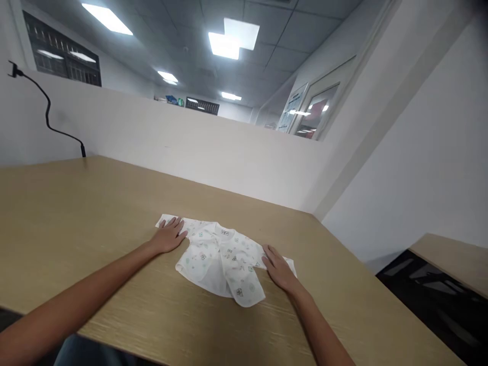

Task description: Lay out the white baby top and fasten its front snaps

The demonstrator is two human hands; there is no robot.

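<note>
A small white baby shirt (240,259) with a scattered pastel print lies spread on the wooden table, its sleeves stretched out to both sides. Its neckline faces away from me and shows a small label. The front panels part toward the hem, baring the plain white inside. My left hand (168,236) rests flat on the left sleeve with its fingers spread. On the right sleeve lies my right hand (278,267), palm down and fingers extended, covering part of the cloth near the cuff.
The wooden table (114,208) reaches back to a low white partition (213,147). A black gooseneck holder (49,109) rises at the far left. To the right, beyond the table edge, stands another wooden surface (450,259) with a dark side.
</note>
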